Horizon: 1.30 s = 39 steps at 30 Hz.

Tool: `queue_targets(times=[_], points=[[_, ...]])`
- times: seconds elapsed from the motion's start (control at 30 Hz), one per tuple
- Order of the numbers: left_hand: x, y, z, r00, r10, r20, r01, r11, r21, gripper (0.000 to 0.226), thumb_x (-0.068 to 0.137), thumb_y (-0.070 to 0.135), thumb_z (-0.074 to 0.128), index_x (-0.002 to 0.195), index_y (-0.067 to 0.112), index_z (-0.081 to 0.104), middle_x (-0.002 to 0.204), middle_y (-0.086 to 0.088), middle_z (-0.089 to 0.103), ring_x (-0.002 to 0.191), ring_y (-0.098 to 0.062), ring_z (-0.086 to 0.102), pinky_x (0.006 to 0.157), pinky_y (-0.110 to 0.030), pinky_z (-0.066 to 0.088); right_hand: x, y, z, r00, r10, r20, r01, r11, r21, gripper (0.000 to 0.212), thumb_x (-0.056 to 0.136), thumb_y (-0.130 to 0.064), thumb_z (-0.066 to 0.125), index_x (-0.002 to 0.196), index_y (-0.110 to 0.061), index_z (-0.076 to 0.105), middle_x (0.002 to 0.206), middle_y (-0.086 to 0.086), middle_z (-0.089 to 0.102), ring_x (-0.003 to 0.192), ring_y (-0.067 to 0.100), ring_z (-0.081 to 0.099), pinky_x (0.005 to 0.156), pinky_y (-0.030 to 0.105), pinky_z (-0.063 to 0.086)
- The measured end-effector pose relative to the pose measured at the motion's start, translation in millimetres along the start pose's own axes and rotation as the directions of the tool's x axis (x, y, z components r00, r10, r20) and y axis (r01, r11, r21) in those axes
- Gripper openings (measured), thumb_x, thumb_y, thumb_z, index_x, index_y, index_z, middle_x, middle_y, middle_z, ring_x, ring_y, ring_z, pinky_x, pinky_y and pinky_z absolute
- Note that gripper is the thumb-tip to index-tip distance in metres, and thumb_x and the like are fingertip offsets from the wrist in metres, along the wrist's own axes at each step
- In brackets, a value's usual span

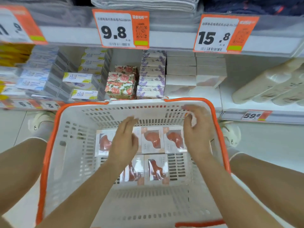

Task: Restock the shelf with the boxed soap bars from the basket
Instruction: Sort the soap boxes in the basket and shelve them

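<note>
Five boxed soap bars point(153, 140) lie flat in a white basket point(74, 145) with an orange rim, before a shop shelf point(205, 102) on a pale tiled floor point(271, 142). Price tags read 9.8 point(120, 29) and 15.8 point(224, 34). The left hand point(124, 142) and right hand point(197, 130) hover over the boxes, fingers relaxed, grasping nothing.

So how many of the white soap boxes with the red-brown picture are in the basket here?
5 visible. Back row: one left of the left hand, two right. Front row: two. The hand may hide another.

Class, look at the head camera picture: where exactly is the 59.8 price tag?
The 59.8 price tag sits on the lower shelf's front edge at the right, below the pale bottles and right of the basket.
</note>
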State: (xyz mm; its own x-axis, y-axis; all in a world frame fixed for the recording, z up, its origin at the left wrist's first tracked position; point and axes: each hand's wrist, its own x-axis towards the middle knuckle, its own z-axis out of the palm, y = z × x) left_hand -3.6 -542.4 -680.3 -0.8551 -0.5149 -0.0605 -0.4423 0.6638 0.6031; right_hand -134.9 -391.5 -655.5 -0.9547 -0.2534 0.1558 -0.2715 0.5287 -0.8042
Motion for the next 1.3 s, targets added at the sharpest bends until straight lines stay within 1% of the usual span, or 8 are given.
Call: queue_targets(times=[0.2,0.33,0.53,0.7,0.9,1.0,1.17,1.3], points=[[-69.0,-58.8,17.9,0.707,-0.570,0.419,0.624,0.781,0.009,0.031,0.088,0.009,0.053,0.119,0.013,0.055,0.126,-0.011,0.055,0.091,-0.023,0.059,0.085,-0.033,0.048,-94.9,54.1,43.2,0.807,0.433,0.403,-0.354,0.899,-0.256,0.033,0.089,-0.009,0.054,0.119,-0.021,0.060,0.122,0.002,0.061,0.097,0.016,0.060,0.084,0.031,0.050],[-78.9,-71.8,20.3,0.472,-0.585,0.660,0.707,0.699,0.113,0.021,0.091,0.026,0.056,0.110,0.019,0.061,0.124,-0.004,0.059,0.104,-0.020,0.055,0.085,-0.028,0.042,-116.8,84.4,46.6,0.467,0.715,0.520,-0.487,0.699,-0.524,0.066,0.083,-0.031,0.061,0.142,-0.021,0.035,0.136,-0.002,0.051,0.119,0.024,0.055,0.098,0.036,0.045],[-67.7,-91.1,40.7,0.377,-0.606,0.701,0.872,0.487,-0.048,0.046,0.069,0.038,0.062,0.111,0.020,0.061,0.115,-0.003,0.064,0.105,-0.019,0.057,0.096,-0.034,0.042,-115.8,115.6,58.4,0.182,0.844,0.504,-0.664,0.484,-0.570,0.033,0.082,-0.014,0.061,0.114,-0.006,0.062,0.107,0.007,0.067,0.099,0.023,0.064,0.082,0.030,0.049],[-71.8,-103.1,49.9,0.382,-0.609,0.695,0.906,0.395,-0.153,0.064,0.079,0.020,0.066,0.138,0.021,0.044,0.136,-0.008,0.053,0.121,-0.025,0.050,0.103,-0.034,0.034,-124.2,104.7,77.3,0.319,0.799,0.509,-0.463,0.600,-0.652,0.041,0.089,-0.048,0.051,0.112,-0.015,0.061,0.103,-0.001,0.068,0.093,0.018,0.064,0.081,0.028,0.047],[-78.6,-108.8,52.2,0.388,-0.654,0.649,0.922,0.264,-0.285,0.064,0.085,0.013,0.063,0.139,0.033,0.036,0.136,-0.009,0.047,0.123,-0.028,0.046,0.105,-0.041,0.034,-130.0,93.1,77.1,0.179,0.874,0.452,-0.890,0.340,-0.304,0.045,0.069,-0.031,0.071,0.103,-0.006,0.054,0.100,0.010,0.067,0.087,0.022,0.065,0.067,0.030,0.052],[-82.0,-105.9,46.5,0.369,-0.641,0.673,0.929,0.244,-0.278,0.061,0.078,0.028,0.073,0.128,0.034,0.039,0.128,-0.006,0.053,0.115,-0.026,0.051,0.097,-0.040,0.041,-123.1,98.2,61.6,0.169,0.842,0.512,-0.924,0.316,-0.214,0.014,0.081,-0.013,0.067,0.092,-0.005,0.068,0.102,0.016,0.070,0.080,0.020,0.064,0.058,0.023,0.047],[-80.9,-94.1,42.5,0.306,-0.560,0.770,0.941,0.299,-0.157,0.044,0.070,0.043,0.074,0.106,0.021,0.062,0.107,-0.002,0.064,0.097,-0.018,0.059,0.080,-0.029,0.046,-128.5,106.0,59.6,0.070,0.835,0.546,-0.933,0.248,-0.259,0.077,0.066,-0.034,0.080,0.131,-0.009,0.049,0.117,0.007,0.064,0.101,0.021,0.062,0.069,0.028,0.048],[-81.8,-102.7,44.0,0.293,-0.593,0.750,0.937,0.333,-0.102,0.050,0.071,0.043,0.073,0.113,0.019,0.061,0.113,0.000,0.065,0.107,-0.020,0.059,0.091,-0.031,0.046,-126.4,100.4,48.7,0.083,0.817,0.571,-0.944,0.248,-0.219,0.057,0.073,-0.023,0.079,0.121,-0.012,0.052,0.110,0.005,0.065,0.094,0.018,0.064,0.063,0.027,0.055]])
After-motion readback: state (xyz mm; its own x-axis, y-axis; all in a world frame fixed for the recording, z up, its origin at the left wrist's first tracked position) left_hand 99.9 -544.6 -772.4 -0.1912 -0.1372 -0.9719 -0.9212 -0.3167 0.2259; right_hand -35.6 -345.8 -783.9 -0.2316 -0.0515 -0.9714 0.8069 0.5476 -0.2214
